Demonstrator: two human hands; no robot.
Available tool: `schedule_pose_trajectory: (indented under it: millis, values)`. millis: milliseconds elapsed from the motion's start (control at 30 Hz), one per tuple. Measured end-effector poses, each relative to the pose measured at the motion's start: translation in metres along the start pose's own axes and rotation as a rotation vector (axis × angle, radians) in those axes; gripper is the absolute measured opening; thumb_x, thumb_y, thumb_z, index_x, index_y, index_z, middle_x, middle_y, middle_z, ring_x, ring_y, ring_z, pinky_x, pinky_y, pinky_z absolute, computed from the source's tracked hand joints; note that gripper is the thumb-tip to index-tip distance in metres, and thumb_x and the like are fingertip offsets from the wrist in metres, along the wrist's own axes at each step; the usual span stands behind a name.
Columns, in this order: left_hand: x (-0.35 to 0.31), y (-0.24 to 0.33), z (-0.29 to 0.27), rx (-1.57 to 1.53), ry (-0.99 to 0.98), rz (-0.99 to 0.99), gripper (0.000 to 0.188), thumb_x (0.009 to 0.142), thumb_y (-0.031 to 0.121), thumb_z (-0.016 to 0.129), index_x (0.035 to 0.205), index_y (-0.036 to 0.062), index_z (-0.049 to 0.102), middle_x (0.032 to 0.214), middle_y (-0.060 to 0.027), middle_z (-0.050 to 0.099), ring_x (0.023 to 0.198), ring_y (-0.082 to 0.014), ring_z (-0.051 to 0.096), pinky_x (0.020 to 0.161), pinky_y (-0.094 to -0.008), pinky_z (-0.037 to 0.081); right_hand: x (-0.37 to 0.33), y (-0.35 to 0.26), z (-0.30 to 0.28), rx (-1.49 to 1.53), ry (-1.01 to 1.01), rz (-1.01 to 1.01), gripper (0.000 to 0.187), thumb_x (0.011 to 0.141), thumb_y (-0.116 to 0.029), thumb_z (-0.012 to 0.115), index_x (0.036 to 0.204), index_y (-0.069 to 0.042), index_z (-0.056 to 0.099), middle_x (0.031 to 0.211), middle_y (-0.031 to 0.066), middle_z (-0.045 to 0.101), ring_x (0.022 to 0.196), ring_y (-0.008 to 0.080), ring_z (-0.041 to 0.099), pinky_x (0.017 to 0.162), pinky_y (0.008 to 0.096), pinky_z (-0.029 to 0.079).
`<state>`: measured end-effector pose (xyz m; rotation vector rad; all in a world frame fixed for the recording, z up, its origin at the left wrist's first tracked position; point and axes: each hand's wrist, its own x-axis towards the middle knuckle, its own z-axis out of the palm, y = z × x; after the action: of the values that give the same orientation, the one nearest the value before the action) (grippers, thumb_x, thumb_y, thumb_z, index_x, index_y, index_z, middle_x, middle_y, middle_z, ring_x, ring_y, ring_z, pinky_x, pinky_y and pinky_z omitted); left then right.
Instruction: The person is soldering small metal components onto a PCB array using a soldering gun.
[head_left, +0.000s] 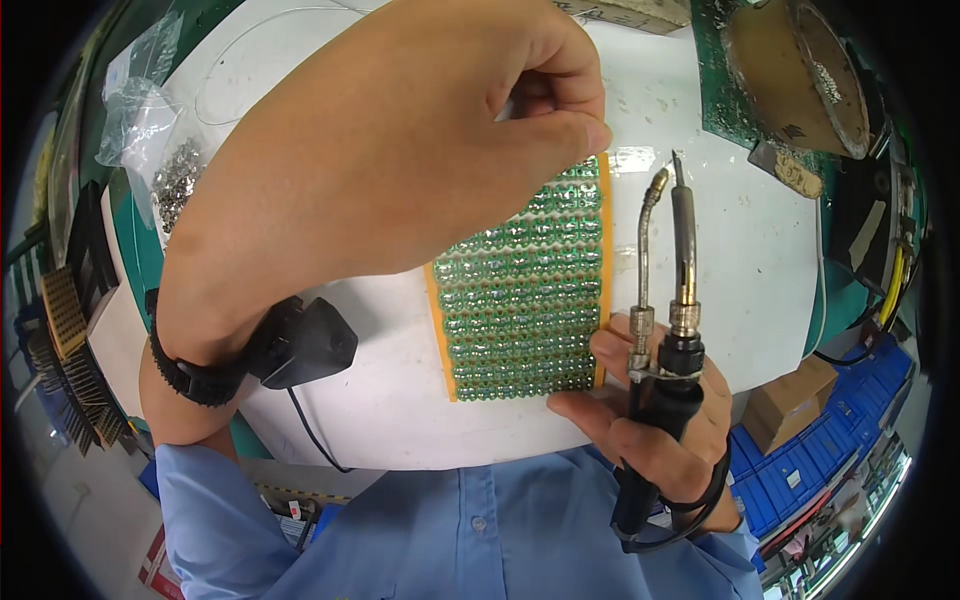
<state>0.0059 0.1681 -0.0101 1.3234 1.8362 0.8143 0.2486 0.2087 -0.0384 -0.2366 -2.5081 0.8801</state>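
Note:
A panel of small green circuit boards (520,300) with orange side strips lies on the white work surface, its upper left part hidden under my left forearm. At its top right corner, my left hand (545,95) is closed, thumb and finger pinched at the edge; the other fingers curl under. My right hand (670,440) grips a soldering iron (685,310) by its black handle, tip pointing up and away. A thin metal tube (646,240) runs alongside the iron. The right thumb and a fingertip touch or nearly touch the panel's lower right corner.
Small metal parts (178,185) lie in a heap at left beside a clear plastic bag (140,120). A brown round container (795,75) stands far right. Blue bins (800,475) and a cardboard box (790,400) sit lower right. A black device (305,343) with a cable is on my left wrist.

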Motion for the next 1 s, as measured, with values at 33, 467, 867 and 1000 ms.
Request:
schedule_pose_trajectory:
  millis: [33, 467, 867, 1000]
  values:
    - [0.0, 0.001, 0.0, -0.009, -0.001, -0.002, 0.01, 0.087, 0.011, 0.069, 0.087, 0.0006, 0.067, 0.07, 0.0059, 0.053, 0.062, -0.0015, 0.039, 0.052, -0.0203, 0.031, 0.001, 0.0, 0.0, -0.001, -0.008, 0.0, 0.034, 0.065, -0.013, 0.086, 0.062, -0.014, 0.052, 0.093, 0.0195, 0.072, 0.092, 0.0308, 0.072, 0.08, 0.0412, 0.06]
    - [0.001, -0.003, -0.007, 0.036, -0.073, 0.158, 0.018, 0.092, 0.014, 0.063, 0.084, -0.003, 0.061, 0.07, 0.0012, 0.057, 0.066, -0.005, 0.047, 0.059, -0.0238, 0.041, 0.001, -0.005, 0.003, -0.059, 0.071, -0.049, 0.021, 0.066, -0.013, 0.082, 0.07, -0.008, 0.062, 0.093, 0.0143, 0.071, 0.087, 0.031, 0.071, 0.078, 0.0393, 0.059]
    - [-0.054, -0.006, -0.031, 0.187, 0.32, 0.173, 0.024, 0.094, 0.021, 0.061, 0.097, -0.0029, 0.067, 0.07, -0.0011, 0.058, 0.064, -0.0088, 0.05, 0.058, -0.0267, 0.043, -0.003, -0.004, 0.012, -0.028, 0.274, -0.178, 0.041, 0.066, 0.004, 0.081, 0.091, -0.008, 0.051, 0.095, 0.0154, 0.071, 0.076, 0.0301, 0.067, 0.066, 0.0351, 0.053]
    - [-0.133, -0.025, -0.055, 0.115, 0.573, -0.103, 0.021, 0.091, 0.018, 0.064, 0.099, -0.0012, 0.068, 0.072, -0.0019, 0.06, 0.064, -0.0099, 0.052, 0.059, -0.0278, 0.044, -0.009, -0.004, 0.011, -0.104, 0.308, -0.176, 0.04, 0.067, 0.007, 0.076, 0.095, -0.007, 0.052, 0.098, 0.0138, 0.071, 0.076, 0.0287, 0.067, 0.065, 0.0344, 0.052]
